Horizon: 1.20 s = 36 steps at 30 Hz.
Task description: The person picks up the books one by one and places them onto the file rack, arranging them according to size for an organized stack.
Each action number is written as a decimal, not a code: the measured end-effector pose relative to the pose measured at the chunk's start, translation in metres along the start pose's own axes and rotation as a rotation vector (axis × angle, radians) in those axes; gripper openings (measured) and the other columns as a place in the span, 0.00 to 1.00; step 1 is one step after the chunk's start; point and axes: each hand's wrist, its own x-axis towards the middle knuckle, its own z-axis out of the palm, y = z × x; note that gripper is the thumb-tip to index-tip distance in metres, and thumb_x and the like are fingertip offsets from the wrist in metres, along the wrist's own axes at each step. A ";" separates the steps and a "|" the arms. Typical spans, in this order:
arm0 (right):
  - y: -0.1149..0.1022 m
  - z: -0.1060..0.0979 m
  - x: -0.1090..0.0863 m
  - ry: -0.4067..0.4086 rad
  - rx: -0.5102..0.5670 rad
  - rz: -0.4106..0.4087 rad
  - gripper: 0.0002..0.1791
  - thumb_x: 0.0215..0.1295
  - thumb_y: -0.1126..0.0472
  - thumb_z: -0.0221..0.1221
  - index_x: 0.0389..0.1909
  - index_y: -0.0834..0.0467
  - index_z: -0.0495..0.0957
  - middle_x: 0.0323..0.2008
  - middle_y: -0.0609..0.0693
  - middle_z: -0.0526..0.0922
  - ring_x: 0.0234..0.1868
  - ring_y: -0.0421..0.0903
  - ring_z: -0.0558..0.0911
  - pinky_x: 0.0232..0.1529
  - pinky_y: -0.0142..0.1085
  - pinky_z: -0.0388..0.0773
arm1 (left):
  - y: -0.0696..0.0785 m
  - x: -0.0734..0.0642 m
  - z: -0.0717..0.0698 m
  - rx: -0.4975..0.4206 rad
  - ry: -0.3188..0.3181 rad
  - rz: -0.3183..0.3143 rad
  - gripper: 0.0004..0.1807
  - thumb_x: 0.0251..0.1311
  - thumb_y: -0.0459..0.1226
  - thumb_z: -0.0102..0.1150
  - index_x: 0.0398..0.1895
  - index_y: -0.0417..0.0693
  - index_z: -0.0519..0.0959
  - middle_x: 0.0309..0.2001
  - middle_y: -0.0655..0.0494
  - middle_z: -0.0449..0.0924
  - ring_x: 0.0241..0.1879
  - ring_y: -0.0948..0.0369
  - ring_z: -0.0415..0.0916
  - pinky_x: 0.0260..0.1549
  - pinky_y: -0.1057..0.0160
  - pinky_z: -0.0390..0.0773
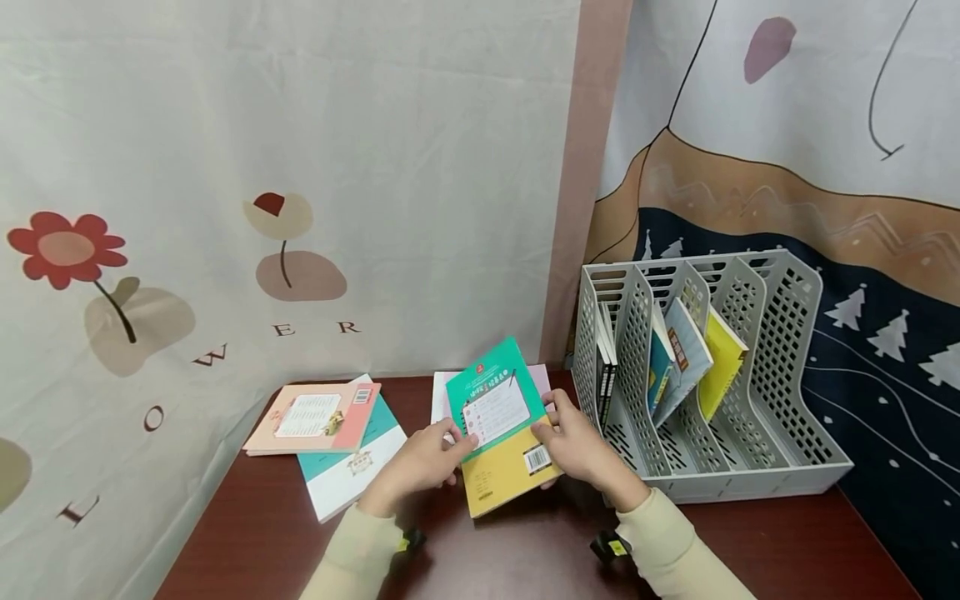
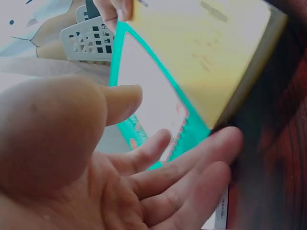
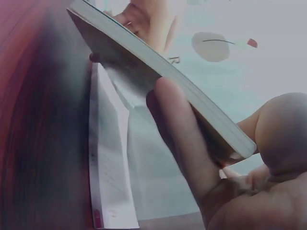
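In the head view my right hand (image 1: 576, 442) grips the right edge of a green-and-yellow book (image 1: 498, 475), which is tilted with its barcode side up. The right wrist view shows a finger (image 3: 175, 120) under that book and the thumb over it. At the book's left edge is my left hand (image 1: 423, 458). In the left wrist view its thumb (image 2: 122, 103) and loosely extended fingers (image 2: 187, 167) overlap the cover. Behind the held book, a pale book (image 1: 442, 396) lies on the table, partly covered.
A pink book (image 1: 300, 417) overlaps a teal-and-white book (image 1: 341, 479) to the left. On the right stands a grey divided file rack (image 1: 750, 485), holding several upright books, among them a yellow one (image 1: 722, 362). A printed curtain (image 1: 420, 208) hangs behind the brown table (image 1: 225, 533).
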 end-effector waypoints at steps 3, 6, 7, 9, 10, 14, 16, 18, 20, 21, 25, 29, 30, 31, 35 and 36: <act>-0.005 -0.005 -0.001 -0.022 0.056 -0.013 0.23 0.86 0.65 0.52 0.75 0.61 0.58 0.53 0.70 0.84 0.34 0.55 0.94 0.24 0.53 0.90 | 0.001 0.001 -0.001 -0.035 0.019 -0.001 0.21 0.81 0.56 0.59 0.45 0.48 0.73 0.29 0.48 0.86 0.22 0.54 0.82 0.26 0.61 0.78; -0.009 -0.007 -0.002 -0.024 0.100 -0.038 0.24 0.87 0.65 0.51 0.76 0.61 0.57 0.55 0.71 0.83 0.35 0.56 0.94 0.26 0.55 0.90 | 0.002 0.002 -0.001 -0.082 0.047 -0.010 0.22 0.81 0.57 0.59 0.47 0.48 0.70 0.30 0.50 0.85 0.22 0.53 0.82 0.27 0.59 0.82; -0.011 -0.008 -0.003 -0.020 0.115 -0.045 0.24 0.87 0.65 0.51 0.76 0.60 0.56 0.55 0.72 0.83 0.36 0.56 0.94 0.27 0.56 0.90 | 0.002 0.002 -0.001 -0.100 0.059 -0.015 0.23 0.81 0.57 0.59 0.48 0.48 0.69 0.31 0.50 0.85 0.22 0.53 0.83 0.27 0.58 0.83; -0.014 -0.008 -0.003 -0.007 0.139 -0.056 0.24 0.87 0.64 0.51 0.76 0.60 0.56 0.56 0.72 0.83 0.36 0.56 0.94 0.28 0.57 0.91 | 0.004 0.003 -0.001 -0.135 0.092 -0.030 0.25 0.80 0.59 0.59 0.50 0.47 0.68 0.33 0.50 0.85 0.22 0.53 0.84 0.28 0.55 0.85; -0.015 -0.008 -0.004 0.005 0.150 -0.060 0.24 0.88 0.64 0.51 0.76 0.60 0.57 0.56 0.72 0.83 0.37 0.56 0.94 0.29 0.57 0.91 | 0.005 0.003 -0.002 -0.152 0.105 -0.036 0.26 0.80 0.59 0.59 0.52 0.47 0.68 0.35 0.50 0.85 0.22 0.52 0.84 0.28 0.54 0.86; -0.016 -0.008 -0.005 0.050 0.205 -0.066 0.23 0.89 0.63 0.49 0.76 0.58 0.55 0.59 0.72 0.81 0.38 0.57 0.94 0.31 0.58 0.91 | 0.008 0.007 0.000 -0.266 0.109 -0.011 0.31 0.80 0.61 0.58 0.66 0.47 0.68 0.42 0.47 0.88 0.27 0.55 0.87 0.30 0.53 0.89; -0.016 -0.007 -0.005 0.049 0.224 -0.076 0.23 0.90 0.62 0.49 0.76 0.58 0.53 0.60 0.73 0.80 0.40 0.57 0.94 0.32 0.58 0.91 | 0.011 0.009 0.002 -0.312 0.106 0.028 0.35 0.80 0.62 0.57 0.74 0.50 0.66 0.45 0.48 0.89 0.32 0.58 0.88 0.37 0.56 0.89; -0.014 -0.006 -0.004 0.031 0.235 -0.086 0.23 0.90 0.61 0.49 0.75 0.58 0.52 0.61 0.73 0.80 0.41 0.57 0.94 0.33 0.58 0.91 | 0.014 0.010 0.003 -0.351 0.130 0.059 0.38 0.79 0.62 0.59 0.79 0.53 0.63 0.46 0.49 0.89 0.36 0.60 0.88 0.42 0.59 0.86; -0.012 -0.005 -0.003 0.013 0.211 -0.097 0.23 0.90 0.60 0.50 0.74 0.59 0.52 0.61 0.73 0.82 0.42 0.56 0.94 0.35 0.54 0.92 | 0.017 0.010 0.005 -0.370 0.172 0.079 0.39 0.78 0.61 0.61 0.81 0.55 0.60 0.47 0.50 0.88 0.38 0.61 0.87 0.49 0.59 0.83; -0.012 -0.005 -0.003 0.001 0.200 -0.101 0.23 0.89 0.60 0.51 0.73 0.60 0.53 0.61 0.73 0.83 0.43 0.55 0.94 0.36 0.51 0.92 | 0.018 0.009 0.005 -0.374 0.201 0.080 0.40 0.77 0.61 0.62 0.81 0.55 0.60 0.48 0.51 0.88 0.39 0.62 0.87 0.52 0.60 0.79; -0.011 -0.007 -0.004 -0.026 0.096 -0.081 0.24 0.87 0.61 0.56 0.73 0.63 0.60 0.56 0.68 0.89 0.44 0.51 0.94 0.37 0.41 0.90 | 0.020 0.008 0.005 -0.427 0.262 0.076 0.39 0.76 0.55 0.67 0.81 0.56 0.61 0.49 0.48 0.88 0.39 0.60 0.88 0.49 0.62 0.82; -0.011 -0.013 -0.005 -0.104 0.021 -0.045 0.27 0.84 0.58 0.60 0.75 0.64 0.65 0.52 0.64 0.91 0.41 0.51 0.94 0.36 0.47 0.92 | 0.020 0.007 0.002 -0.466 0.287 0.073 0.36 0.76 0.47 0.70 0.80 0.56 0.64 0.48 0.46 0.89 0.36 0.58 0.89 0.41 0.64 0.85; -0.011 -0.015 -0.006 -0.121 0.003 -0.038 0.27 0.84 0.57 0.60 0.74 0.65 0.66 0.52 0.64 0.91 0.41 0.51 0.94 0.37 0.49 0.93 | 0.019 0.007 0.000 -0.473 0.290 0.075 0.35 0.76 0.46 0.70 0.80 0.56 0.65 0.48 0.45 0.90 0.36 0.58 0.90 0.40 0.64 0.86; -0.010 -0.018 -0.006 -0.138 -0.005 -0.033 0.27 0.84 0.57 0.60 0.75 0.66 0.67 0.53 0.65 0.91 0.41 0.52 0.94 0.39 0.50 0.93 | 0.019 0.006 -0.001 -0.472 0.292 0.078 0.35 0.76 0.45 0.70 0.80 0.55 0.66 0.47 0.45 0.90 0.36 0.58 0.90 0.40 0.64 0.86; -0.009 -0.031 -0.007 -0.165 -0.018 -0.018 0.27 0.86 0.57 0.58 0.74 0.72 0.72 0.57 0.69 0.89 0.42 0.57 0.94 0.46 0.51 0.93 | 0.016 0.006 -0.006 -0.496 0.281 0.082 0.34 0.76 0.42 0.69 0.80 0.56 0.67 0.48 0.44 0.90 0.36 0.57 0.90 0.40 0.64 0.87; -0.009 -0.034 -0.007 -0.164 -0.023 -0.018 0.27 0.86 0.58 0.58 0.73 0.73 0.72 0.57 0.69 0.89 0.42 0.58 0.94 0.46 0.50 0.93 | 0.015 0.006 -0.007 -0.496 0.278 0.084 0.33 0.77 0.41 0.69 0.79 0.55 0.67 0.48 0.44 0.90 0.36 0.57 0.90 0.41 0.64 0.87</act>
